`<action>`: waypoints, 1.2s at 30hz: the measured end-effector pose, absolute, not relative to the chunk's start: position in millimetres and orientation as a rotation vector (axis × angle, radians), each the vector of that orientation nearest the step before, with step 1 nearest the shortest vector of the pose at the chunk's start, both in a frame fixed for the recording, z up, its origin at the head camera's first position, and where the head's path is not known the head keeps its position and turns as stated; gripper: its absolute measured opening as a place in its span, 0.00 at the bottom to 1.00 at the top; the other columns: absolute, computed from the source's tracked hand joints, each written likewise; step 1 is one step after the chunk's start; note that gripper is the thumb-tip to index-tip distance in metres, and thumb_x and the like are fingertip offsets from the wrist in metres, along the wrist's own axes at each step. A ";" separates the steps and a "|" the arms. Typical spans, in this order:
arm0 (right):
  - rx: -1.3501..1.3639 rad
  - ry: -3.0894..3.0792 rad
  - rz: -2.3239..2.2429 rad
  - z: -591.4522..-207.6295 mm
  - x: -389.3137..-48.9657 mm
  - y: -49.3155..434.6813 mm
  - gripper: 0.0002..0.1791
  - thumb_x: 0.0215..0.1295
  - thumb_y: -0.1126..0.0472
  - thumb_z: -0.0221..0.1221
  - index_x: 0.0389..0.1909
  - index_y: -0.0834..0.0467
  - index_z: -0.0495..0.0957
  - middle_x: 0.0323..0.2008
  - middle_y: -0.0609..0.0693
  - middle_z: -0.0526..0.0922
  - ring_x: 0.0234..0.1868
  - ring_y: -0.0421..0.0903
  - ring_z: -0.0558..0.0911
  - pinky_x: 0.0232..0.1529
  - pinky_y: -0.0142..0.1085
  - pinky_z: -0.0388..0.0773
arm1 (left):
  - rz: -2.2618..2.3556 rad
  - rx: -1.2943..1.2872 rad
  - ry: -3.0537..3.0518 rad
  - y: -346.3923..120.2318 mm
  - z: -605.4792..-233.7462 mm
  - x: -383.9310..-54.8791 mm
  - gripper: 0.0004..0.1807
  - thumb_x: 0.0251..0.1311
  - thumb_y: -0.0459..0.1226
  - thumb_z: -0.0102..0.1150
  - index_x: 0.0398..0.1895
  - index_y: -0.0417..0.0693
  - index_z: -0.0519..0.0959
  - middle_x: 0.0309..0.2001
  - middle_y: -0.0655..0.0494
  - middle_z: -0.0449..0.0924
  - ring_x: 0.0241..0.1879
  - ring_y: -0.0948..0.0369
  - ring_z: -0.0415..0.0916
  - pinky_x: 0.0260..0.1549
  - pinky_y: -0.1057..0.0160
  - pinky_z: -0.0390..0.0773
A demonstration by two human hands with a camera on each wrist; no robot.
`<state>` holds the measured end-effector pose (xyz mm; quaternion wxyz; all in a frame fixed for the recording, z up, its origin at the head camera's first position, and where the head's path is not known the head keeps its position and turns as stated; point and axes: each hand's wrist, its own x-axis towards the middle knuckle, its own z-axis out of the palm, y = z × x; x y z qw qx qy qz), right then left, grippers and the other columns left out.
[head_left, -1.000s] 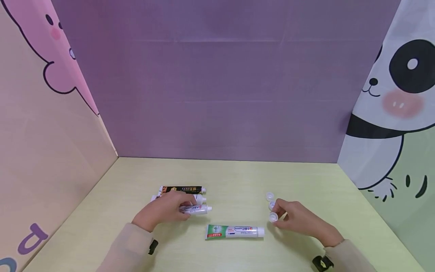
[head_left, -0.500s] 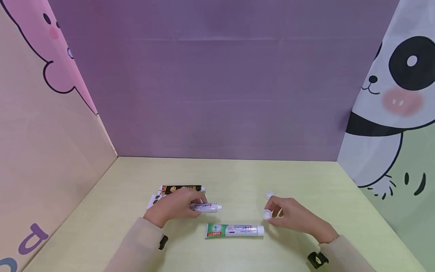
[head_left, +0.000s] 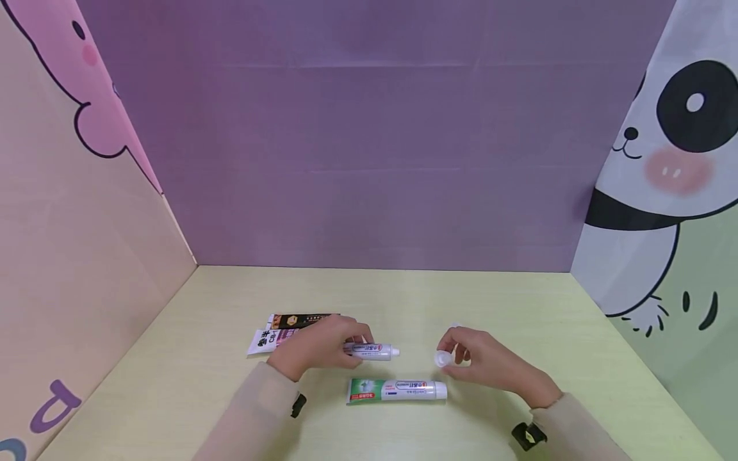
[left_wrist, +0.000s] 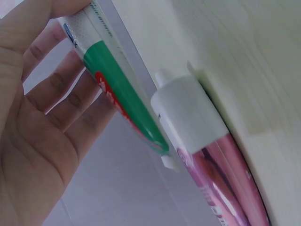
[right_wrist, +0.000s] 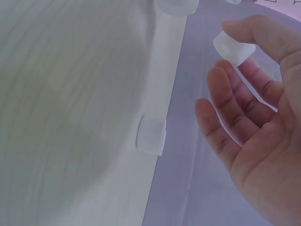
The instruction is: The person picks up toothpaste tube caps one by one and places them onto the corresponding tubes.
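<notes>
My left hand (head_left: 323,346) pinches an uncapped toothpaste tube (head_left: 371,351) between thumb and fingers, its bare nozzle pointing right. In the left wrist view that tube's green part (left_wrist: 122,89) slants down past my fingers. My right hand (head_left: 490,362) pinches a white cap (head_left: 442,358) between thumb and fingertips, a short way right of the nozzle; the right wrist view shows this cap (right_wrist: 233,48) too. Nearer me on the table lies a capped green-and-white toothpaste tube (head_left: 398,390). A pink-and-white tube (head_left: 268,341), partly behind my left hand, shows an open nozzle in the left wrist view.
Behind the pink-and-white tube lies a black toothpaste tube (head_left: 300,321). Another loose white cap (right_wrist: 151,135) stands on the table, mostly hidden behind my right hand in the head view. A purple wall (head_left: 369,160) closes off the table's (head_left: 507,301) back, with printed side walls.
My left hand has lifted the uncapped tube from beside the other tubes and carried it right. My right hand has brought the cap left, towards the nozzle. The capped tube stays put.
</notes>
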<state>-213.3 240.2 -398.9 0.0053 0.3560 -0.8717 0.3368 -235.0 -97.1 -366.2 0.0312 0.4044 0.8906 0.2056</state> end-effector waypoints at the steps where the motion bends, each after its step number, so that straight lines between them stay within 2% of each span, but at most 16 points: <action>1: 1.115 -2.726 1.043 -399.0 -213.4 239.4 0.13 0.59 0.62 0.70 0.42 0.49 0.77 0.39 0.38 0.79 0.35 0.37 0.79 0.39 0.38 0.80 | 0.638 1.245 2.739 -95.7 -366.5 -235.2 0.12 0.55 0.33 0.70 0.43 0.52 0.84 0.36 0.65 0.80 0.32 0.68 0.73 0.36 0.67 0.76; 12: 1.125 -2.731 1.034 -397.2 -213.2 230.1 0.14 0.60 0.63 0.69 0.44 0.49 0.77 0.40 0.37 0.80 0.37 0.38 0.80 0.39 0.37 0.79 | 0.631 1.262 2.719 -86.1 -370.1 -238.9 0.12 0.55 0.34 0.70 0.44 0.51 0.83 0.37 0.65 0.80 0.33 0.68 0.73 0.37 0.68 0.76; 18: 1.127 -2.731 1.007 -397.6 -216.3 224.5 0.15 0.59 0.62 0.70 0.41 0.50 0.74 0.37 0.38 0.78 0.36 0.37 0.80 0.36 0.35 0.78 | 0.639 1.275 2.707 -83.1 -373.9 -242.7 0.13 0.55 0.34 0.70 0.44 0.51 0.84 0.37 0.64 0.80 0.33 0.68 0.73 0.37 0.69 0.76; 26: 1.115 -2.730 1.085 -399.2 -217.0 217.4 0.15 0.60 0.66 0.68 0.43 0.51 0.74 0.38 0.39 0.78 0.36 0.40 0.80 0.39 0.36 0.80 | 0.644 1.274 2.689 -79.3 -376.5 -243.8 0.14 0.55 0.35 0.72 0.45 0.51 0.84 0.38 0.64 0.80 0.34 0.68 0.73 0.38 0.69 0.77; 36: 1.104 -2.710 1.099 -399.3 -217.2 209.3 0.15 0.59 0.65 0.69 0.41 0.50 0.74 0.36 0.38 0.78 0.36 0.40 0.80 0.39 0.35 0.79 | 0.672 1.257 2.672 -75.2 -377.2 -241.9 0.14 0.56 0.37 0.72 0.46 0.54 0.84 0.39 0.66 0.80 0.35 0.69 0.74 0.38 0.71 0.77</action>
